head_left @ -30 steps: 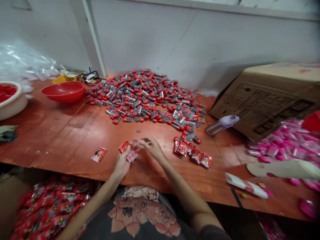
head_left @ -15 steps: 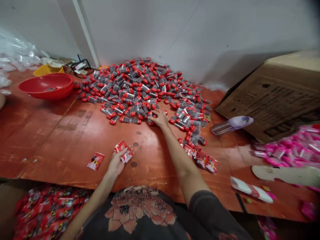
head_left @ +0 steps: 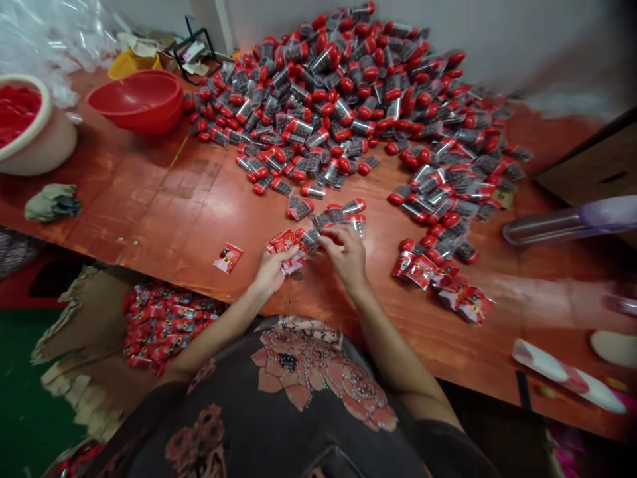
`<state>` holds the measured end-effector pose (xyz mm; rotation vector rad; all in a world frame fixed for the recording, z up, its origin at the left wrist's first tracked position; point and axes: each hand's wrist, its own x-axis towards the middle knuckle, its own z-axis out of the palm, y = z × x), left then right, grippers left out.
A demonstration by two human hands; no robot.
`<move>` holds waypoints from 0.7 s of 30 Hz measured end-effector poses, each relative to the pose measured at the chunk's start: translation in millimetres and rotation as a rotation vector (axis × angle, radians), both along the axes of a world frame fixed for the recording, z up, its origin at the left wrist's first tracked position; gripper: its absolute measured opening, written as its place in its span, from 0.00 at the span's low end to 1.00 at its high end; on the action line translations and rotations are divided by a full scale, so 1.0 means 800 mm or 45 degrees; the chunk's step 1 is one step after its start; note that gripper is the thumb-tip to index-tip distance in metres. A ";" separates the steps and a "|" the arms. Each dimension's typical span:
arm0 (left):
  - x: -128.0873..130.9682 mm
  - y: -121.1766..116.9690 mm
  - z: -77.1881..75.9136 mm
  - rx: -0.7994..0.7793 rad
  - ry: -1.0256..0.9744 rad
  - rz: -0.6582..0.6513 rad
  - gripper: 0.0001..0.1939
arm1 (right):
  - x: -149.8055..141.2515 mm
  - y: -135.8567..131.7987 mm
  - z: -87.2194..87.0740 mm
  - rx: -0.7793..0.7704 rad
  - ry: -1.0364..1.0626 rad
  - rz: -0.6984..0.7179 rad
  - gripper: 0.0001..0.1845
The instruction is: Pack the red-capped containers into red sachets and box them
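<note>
A big heap of small clear tubes with red caps [head_left: 358, 99] covers the back of the red-brown table [head_left: 149, 199]. My left hand [head_left: 271, 269] is closed on a few red printed packets [head_left: 283, 244] near the table's front edge. My right hand [head_left: 348, 255] lies just right of it, fingers curled over several tubes [head_left: 332, 218] pulled out of the heap. One loose red packet [head_left: 227, 257] lies to the left of my left hand. A small pile of filled red packets [head_left: 442, 282] sits to the right of my right hand.
A red bowl [head_left: 137, 99] and a yellow one [head_left: 130, 63] stand at the back left, a cream tub [head_left: 34, 136] at the far left, a rag [head_left: 52, 201] beside it. A carton of red packets [head_left: 159, 325] sits below the table's edge. A purple-capped bottle [head_left: 572, 222] lies right.
My right hand reached out to the heap and has come back towards my left hand, dragging several tubes with it. The camera has tipped down and closer to the table.
</note>
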<state>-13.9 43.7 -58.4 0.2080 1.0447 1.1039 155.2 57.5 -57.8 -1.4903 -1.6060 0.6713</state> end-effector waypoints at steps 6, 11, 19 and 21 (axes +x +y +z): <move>0.016 -0.017 0.004 0.006 -0.076 -0.008 0.10 | -0.034 -0.054 -0.002 -0.192 0.398 0.096 0.21; 0.019 -0.024 0.008 -0.065 -0.167 -0.057 0.10 | -0.033 -0.065 0.003 -0.212 0.514 0.009 0.14; 0.012 -0.032 0.011 -0.118 -0.327 -0.016 0.16 | -0.025 -0.074 0.001 -0.212 0.691 -0.091 0.13; 0.014 -0.035 0.009 -0.073 -0.335 -0.038 0.14 | -0.025 -0.078 -0.003 -0.215 0.635 -0.076 0.14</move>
